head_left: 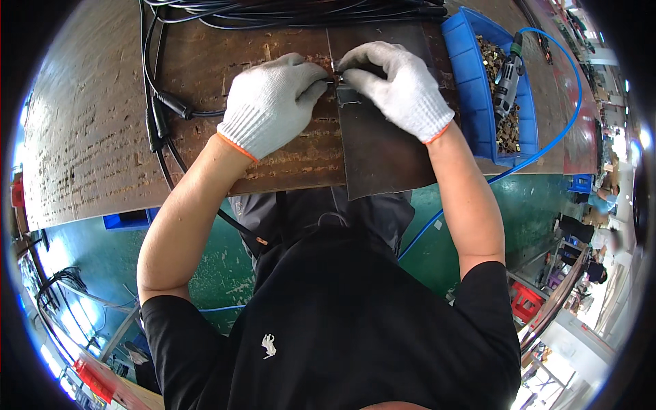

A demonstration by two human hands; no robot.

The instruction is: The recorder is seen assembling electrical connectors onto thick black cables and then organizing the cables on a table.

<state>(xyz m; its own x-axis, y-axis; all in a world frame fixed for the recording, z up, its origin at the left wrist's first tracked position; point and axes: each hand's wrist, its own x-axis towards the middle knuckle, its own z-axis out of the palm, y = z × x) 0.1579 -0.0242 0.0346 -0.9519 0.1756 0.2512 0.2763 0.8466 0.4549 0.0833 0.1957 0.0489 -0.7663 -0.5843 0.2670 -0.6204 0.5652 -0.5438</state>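
The white-knit-gloved left hand point(277, 102) is pinching a small, mostly hidden piece point(333, 81) between closed fingers at the left edge of a dark rectangular mat point(389, 160). The white-knit-gloved right hand point(403, 85) is curling its fingers above the mat, its hold remaining indiscernible. A blue plastic bin point(471, 89) is standing right of the mat.

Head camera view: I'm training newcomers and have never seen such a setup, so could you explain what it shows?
There is no robot here. A wide fisheye camera on a person's head looks down, so straight edges bend. The gloved left hand and right hand meet fingertip to fingertip over the wooden table; whatever they pinch is too small to identify. Below the right hand lies a dark sheet. Black cables lie along the far side. At right, a blue bin holds small metal pieces and a tool.
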